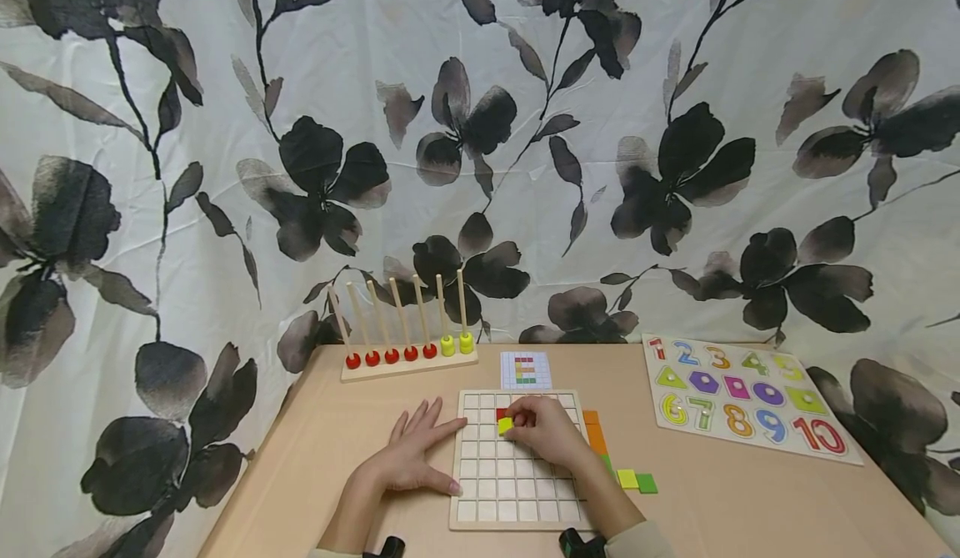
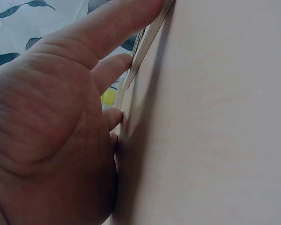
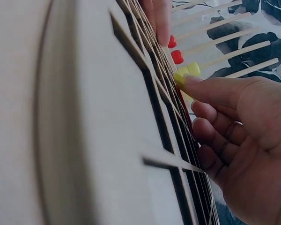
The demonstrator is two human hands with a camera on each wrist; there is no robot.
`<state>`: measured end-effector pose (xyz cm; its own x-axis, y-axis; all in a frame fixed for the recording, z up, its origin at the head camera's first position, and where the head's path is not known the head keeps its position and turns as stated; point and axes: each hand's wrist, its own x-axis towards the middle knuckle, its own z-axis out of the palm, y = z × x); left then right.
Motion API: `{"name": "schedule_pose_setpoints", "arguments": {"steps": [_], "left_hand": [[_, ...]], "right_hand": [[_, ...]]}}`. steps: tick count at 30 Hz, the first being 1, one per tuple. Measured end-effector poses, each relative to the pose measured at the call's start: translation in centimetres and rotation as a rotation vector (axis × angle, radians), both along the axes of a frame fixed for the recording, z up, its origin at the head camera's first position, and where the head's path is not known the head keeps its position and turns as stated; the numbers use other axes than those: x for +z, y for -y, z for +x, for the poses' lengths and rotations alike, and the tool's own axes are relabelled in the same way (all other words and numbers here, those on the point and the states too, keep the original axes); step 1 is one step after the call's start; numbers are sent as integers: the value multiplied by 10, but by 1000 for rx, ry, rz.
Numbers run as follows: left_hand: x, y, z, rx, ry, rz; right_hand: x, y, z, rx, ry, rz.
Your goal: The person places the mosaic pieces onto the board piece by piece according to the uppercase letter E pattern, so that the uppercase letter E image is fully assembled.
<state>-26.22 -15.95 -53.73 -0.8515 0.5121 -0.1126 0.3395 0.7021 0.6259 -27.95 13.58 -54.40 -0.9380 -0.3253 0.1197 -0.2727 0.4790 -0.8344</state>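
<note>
A wooden grid board (image 1: 517,527) with square cells lies at the middle of the table. Between the thumb and fingers of my right hand (image 1: 551,434) a small yellow square tile (image 1: 505,427) is pinched, tilted over the board's upper cells. A red tile (image 1: 500,413) shows just behind it, partly hidden by the hand. In the right wrist view the yellow tile (image 3: 179,80) is at the thumb tip, close over the grid. My left hand (image 1: 407,458) is spread, with thumb and index fingertips at the board's left edge.
Orange tiles (image 1: 594,431) lie along the board's right side, with a loose yellow tile (image 1: 627,480) and a green tile (image 1: 647,484) nearby. Behind the board is a pattern card (image 1: 525,381). A peg stand with beads (image 1: 408,366) stands back left; a number puzzle board (image 1: 720,408) lies right.
</note>
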Motion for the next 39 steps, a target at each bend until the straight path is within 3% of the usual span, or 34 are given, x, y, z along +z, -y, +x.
{"name": "schedule_pose_setpoints", "arguments": {"steps": [8, 22, 33, 39], "left_hand": [[0, 1, 1, -3, -8, 5], [2, 0, 1, 4, 7, 6], [-1, 0, 0, 6, 1, 6], [0, -1, 0, 4, 2, 11]], "right_hand": [[1, 2, 2, -7, 33, 41], [6, 4, 3, 8, 15, 97], [31, -19, 1, 26, -44, 61], [42, -40, -1, -21, -36, 19]]}}
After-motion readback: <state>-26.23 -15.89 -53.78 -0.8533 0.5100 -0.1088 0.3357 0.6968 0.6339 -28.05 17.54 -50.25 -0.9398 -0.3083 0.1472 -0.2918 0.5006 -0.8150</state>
